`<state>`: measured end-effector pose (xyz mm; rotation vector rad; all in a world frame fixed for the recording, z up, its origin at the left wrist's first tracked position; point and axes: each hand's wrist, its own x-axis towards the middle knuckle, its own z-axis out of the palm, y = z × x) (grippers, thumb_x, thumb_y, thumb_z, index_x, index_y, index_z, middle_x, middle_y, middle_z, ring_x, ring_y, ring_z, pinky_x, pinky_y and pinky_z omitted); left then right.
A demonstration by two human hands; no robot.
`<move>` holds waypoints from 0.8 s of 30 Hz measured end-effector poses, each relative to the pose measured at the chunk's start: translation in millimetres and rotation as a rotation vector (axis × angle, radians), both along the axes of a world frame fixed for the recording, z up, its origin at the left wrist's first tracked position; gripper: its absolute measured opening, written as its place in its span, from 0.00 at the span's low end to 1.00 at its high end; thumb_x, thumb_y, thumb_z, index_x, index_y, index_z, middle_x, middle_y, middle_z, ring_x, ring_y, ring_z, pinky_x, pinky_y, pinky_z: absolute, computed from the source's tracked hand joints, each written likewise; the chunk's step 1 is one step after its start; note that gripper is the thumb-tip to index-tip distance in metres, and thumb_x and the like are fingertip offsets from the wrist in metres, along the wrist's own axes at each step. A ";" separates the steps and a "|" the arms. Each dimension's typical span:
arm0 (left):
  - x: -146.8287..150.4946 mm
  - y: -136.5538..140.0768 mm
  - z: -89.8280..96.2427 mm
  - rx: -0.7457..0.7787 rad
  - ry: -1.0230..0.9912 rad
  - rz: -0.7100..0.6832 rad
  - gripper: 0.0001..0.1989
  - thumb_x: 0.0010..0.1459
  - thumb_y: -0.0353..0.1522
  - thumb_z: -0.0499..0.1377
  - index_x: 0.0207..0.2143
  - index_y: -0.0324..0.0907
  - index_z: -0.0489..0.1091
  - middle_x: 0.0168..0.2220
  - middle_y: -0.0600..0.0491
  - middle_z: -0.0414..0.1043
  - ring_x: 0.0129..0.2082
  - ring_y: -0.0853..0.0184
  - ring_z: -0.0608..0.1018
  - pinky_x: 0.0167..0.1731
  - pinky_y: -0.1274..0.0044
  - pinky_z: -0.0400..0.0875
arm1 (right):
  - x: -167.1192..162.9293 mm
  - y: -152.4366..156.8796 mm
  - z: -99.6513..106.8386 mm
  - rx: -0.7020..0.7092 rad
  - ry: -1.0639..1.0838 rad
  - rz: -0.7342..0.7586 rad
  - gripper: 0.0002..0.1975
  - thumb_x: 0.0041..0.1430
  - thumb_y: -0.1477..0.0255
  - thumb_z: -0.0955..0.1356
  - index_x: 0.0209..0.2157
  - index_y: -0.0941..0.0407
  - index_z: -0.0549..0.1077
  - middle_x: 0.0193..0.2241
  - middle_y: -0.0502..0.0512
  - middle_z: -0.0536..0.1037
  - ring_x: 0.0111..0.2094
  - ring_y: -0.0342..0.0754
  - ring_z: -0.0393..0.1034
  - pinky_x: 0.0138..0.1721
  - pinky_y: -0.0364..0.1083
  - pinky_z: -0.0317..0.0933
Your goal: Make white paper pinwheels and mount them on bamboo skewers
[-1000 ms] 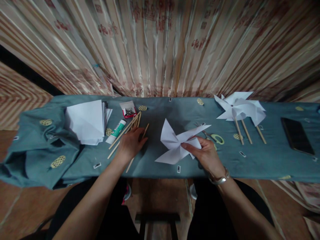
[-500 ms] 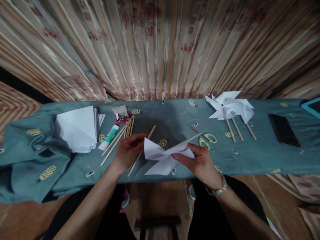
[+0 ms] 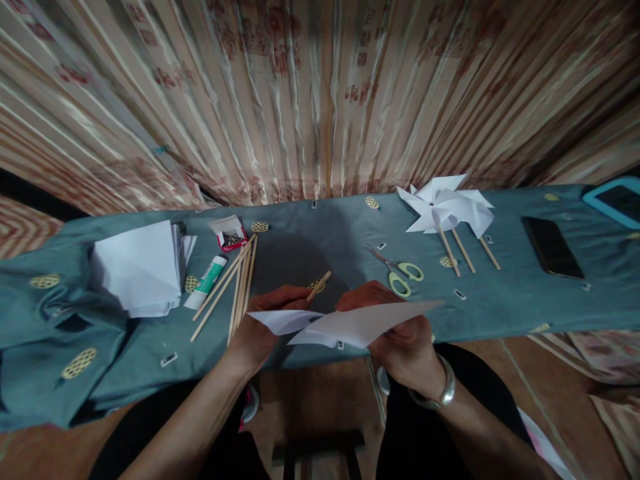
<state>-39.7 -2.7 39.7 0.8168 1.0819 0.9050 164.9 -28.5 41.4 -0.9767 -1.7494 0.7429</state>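
A folded white paper pinwheel (image 3: 370,323) is between my hands over the table's near edge, seen nearly edge-on. My right hand (image 3: 400,333) is closed on its right side, the fingers partly behind the paper. Behind the pinwheel's left blade, my left hand (image 3: 265,327) is closed around a thin wooden stick (image 3: 319,285), whose tip sticks out above the fingers. Whether the stick touches the paper's centre is hidden. Left of my hands lie several more wooden sticks (image 3: 243,287), a glue stick (image 3: 206,283) and a small red box of metal pins (image 3: 230,235).
A stack of white paper (image 3: 140,267) lies at the left on the green cloth (image 3: 320,227). Scissors (image 3: 397,270) rest beyond my right hand. Finished pinwheels (image 3: 445,207), a black phone (image 3: 551,247) and a blue-framed device (image 3: 615,200) are at the right. A patterned curtain (image 3: 300,100) hangs behind.
The pinwheel has tipped from facing up to nearly edge-on. My left hand has brought the stick in behind the paper, closer to my right hand. The view has shifted slightly.
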 end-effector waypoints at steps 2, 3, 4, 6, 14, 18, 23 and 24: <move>-1.4 -0.6 -2.1 0.073 0.066 -0.049 0.13 0.44 0.35 0.70 0.32 0.38 0.81 0.30 0.49 0.76 0.29 0.67 0.74 0.26 0.79 0.64 | 0.1 -0.9 1.5 0.015 -0.028 -0.028 0.07 0.60 0.72 0.67 0.38 0.50 0.78 0.35 0.53 0.82 0.38 0.52 0.77 0.42 0.51 0.70; -2.3 -0.9 -3.9 0.110 0.090 -0.067 0.12 0.45 0.35 0.69 0.33 0.38 0.81 0.31 0.48 0.77 0.31 0.64 0.75 0.28 0.78 0.66 | 0.2 -1.4 2.6 0.028 -0.045 -0.041 0.08 0.60 0.73 0.67 0.38 0.50 0.78 0.35 0.53 0.82 0.38 0.52 0.77 0.42 0.51 0.70; -3.1 -1.2 -5.6 0.143 0.102 -0.079 0.11 0.46 0.35 0.68 0.33 0.39 0.81 0.32 0.47 0.77 0.33 0.63 0.75 0.29 0.76 0.67 | 0.3 -2.1 3.8 0.047 -0.064 -0.047 0.09 0.59 0.75 0.67 0.39 0.51 0.77 0.35 0.52 0.82 0.38 0.52 0.77 0.42 0.51 0.70; -4.3 -2.0 -8.5 0.187 0.105 -0.090 0.09 0.48 0.34 0.67 0.32 0.40 0.81 0.33 0.47 0.78 0.35 0.61 0.76 0.32 0.75 0.69 | 0.8 -3.5 5.7 0.081 -0.093 -0.042 0.11 0.59 0.77 0.67 0.42 0.51 0.76 0.36 0.53 0.82 0.38 0.52 0.76 0.43 0.51 0.69; -5.2 -3.4 -3.1 0.276 0.149 -0.117 0.06 0.50 0.35 0.65 0.29 0.44 0.82 0.32 0.48 0.78 0.31 0.62 0.76 0.31 0.74 0.70 | 3.1 -8.1 10.7 0.122 -0.048 -0.024 0.11 0.63 0.71 0.64 0.45 0.51 0.74 0.39 0.54 0.81 0.41 0.53 0.73 0.44 0.53 0.66; -4.9 -4.2 2.1 0.273 0.207 -0.102 0.06 0.48 0.37 0.67 0.26 0.45 0.81 0.29 0.47 0.77 0.29 0.60 0.75 0.26 0.73 0.67 | 1.8 -8.5 14.0 0.139 -0.087 -0.035 0.11 0.63 0.75 0.65 0.46 0.51 0.74 0.38 0.54 0.81 0.41 0.52 0.73 0.43 0.52 0.67; -4.7 -4.5 7.2 0.293 0.210 -0.097 0.08 0.45 0.40 0.69 0.24 0.46 0.81 0.28 0.46 0.76 0.29 0.58 0.75 0.25 0.71 0.67 | 0.9 -8.1 14.0 0.145 -0.130 -0.054 0.10 0.63 0.74 0.66 0.44 0.52 0.75 0.38 0.54 0.81 0.41 0.52 0.74 0.42 0.52 0.69; -4.9 -4.6 7.8 0.297 0.205 -0.101 0.07 0.45 0.39 0.69 0.25 0.46 0.81 0.28 0.46 0.76 0.28 0.58 0.75 0.25 0.71 0.67 | 1.0 -8.0 14.5 0.147 -0.132 -0.054 0.10 0.62 0.74 0.66 0.44 0.52 0.75 0.38 0.54 0.81 0.41 0.53 0.74 0.42 0.52 0.69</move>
